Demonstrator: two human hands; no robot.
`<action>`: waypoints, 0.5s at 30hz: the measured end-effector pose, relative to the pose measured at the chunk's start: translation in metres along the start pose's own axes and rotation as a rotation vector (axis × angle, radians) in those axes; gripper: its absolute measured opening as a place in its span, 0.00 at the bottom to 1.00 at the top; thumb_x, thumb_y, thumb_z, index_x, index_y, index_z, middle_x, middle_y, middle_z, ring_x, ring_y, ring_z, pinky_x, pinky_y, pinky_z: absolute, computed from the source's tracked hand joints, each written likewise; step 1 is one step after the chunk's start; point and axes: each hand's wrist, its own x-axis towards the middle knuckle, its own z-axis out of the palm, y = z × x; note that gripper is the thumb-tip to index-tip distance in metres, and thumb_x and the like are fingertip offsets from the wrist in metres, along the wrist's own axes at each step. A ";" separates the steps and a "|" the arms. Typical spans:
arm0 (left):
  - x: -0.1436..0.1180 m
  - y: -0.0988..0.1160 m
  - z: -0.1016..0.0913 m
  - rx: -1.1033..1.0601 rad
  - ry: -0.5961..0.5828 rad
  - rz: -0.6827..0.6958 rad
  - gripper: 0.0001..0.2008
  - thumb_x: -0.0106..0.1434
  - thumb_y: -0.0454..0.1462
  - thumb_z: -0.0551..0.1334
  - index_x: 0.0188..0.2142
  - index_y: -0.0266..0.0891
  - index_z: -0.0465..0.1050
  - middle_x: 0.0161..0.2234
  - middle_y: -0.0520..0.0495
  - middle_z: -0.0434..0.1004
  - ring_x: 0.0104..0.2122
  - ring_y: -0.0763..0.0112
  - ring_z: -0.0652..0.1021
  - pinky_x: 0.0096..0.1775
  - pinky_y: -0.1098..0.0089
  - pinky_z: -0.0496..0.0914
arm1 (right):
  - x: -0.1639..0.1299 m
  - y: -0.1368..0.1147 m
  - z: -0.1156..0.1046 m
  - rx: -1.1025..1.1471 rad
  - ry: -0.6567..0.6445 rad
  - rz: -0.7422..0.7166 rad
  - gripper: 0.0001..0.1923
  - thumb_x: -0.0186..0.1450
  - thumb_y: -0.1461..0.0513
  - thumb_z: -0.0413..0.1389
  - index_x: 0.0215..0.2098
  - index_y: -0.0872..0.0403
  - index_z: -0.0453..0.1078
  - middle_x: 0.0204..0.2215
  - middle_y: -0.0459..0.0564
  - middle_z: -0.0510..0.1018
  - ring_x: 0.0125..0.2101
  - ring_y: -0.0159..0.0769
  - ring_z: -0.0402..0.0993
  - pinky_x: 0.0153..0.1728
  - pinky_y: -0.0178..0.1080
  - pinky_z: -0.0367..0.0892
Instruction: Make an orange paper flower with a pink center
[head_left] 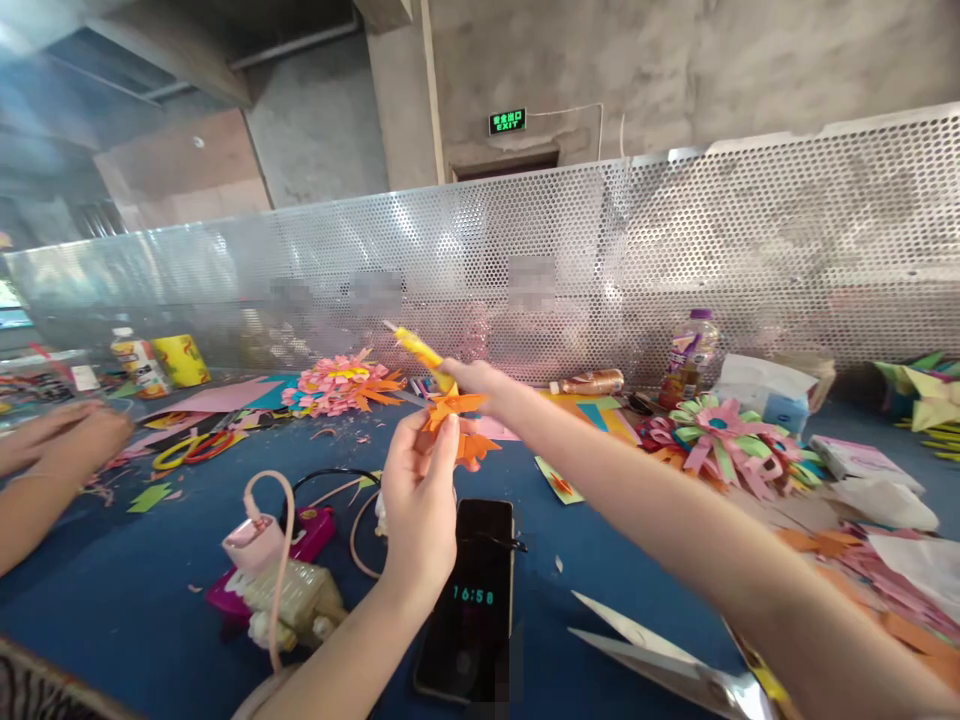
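My left hand (424,500) pinches a pointed orange paper flower (444,410) between thumb and fingers, held up over the table. Beyond it, my right hand (474,382) is closed around a slim yellow tool (424,352) that looks like a glue gun. A thin pale end sticks out of it to the upper left, while its lower end is close to the orange paper. I cannot tell whether they touch. More orange paper (476,448) hangs just below, partly hidden by my fingers. Beneath my hands lies a black phone (474,590) showing 16:58.
Open scissors (667,655) lie at front right. A magenta power strip (311,535) with plugs and cables stands left. Paper flowers (337,385), another large flower (739,440) and a bottle (688,355) line the back. Another person's hands (82,440) work at far left. A perforated metal screen (525,240) borders the table.
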 end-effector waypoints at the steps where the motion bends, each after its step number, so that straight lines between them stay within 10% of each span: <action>1: -0.001 0.001 0.000 0.014 -0.004 -0.009 0.10 0.59 0.39 0.63 0.41 0.42 0.72 0.35 0.49 0.76 0.38 0.70 0.76 0.37 0.74 0.70 | 0.000 -0.002 -0.008 0.070 -0.018 0.067 0.12 0.69 0.59 0.53 0.46 0.59 0.66 0.39 0.50 0.72 0.33 0.33 0.72 0.33 0.38 0.72; 9: -0.006 -0.001 0.004 -0.126 -0.135 -0.164 0.08 0.57 0.36 0.64 0.38 0.40 0.69 0.32 0.49 0.77 0.30 0.69 0.77 0.27 0.73 0.71 | -0.075 -0.012 -0.115 0.566 0.027 0.291 0.08 0.68 0.65 0.47 0.40 0.53 0.68 0.31 0.46 0.71 0.25 0.28 0.67 0.25 0.30 0.67; 15: -0.013 -0.004 0.008 -0.076 -0.206 -0.276 0.08 0.59 0.39 0.63 0.38 0.41 0.68 0.32 0.48 0.77 0.32 0.68 0.78 0.28 0.73 0.72 | -0.168 0.005 -0.127 0.732 0.187 0.351 0.09 0.60 0.59 0.61 0.37 0.47 0.68 0.32 0.44 0.69 0.27 0.29 0.68 0.25 0.29 0.68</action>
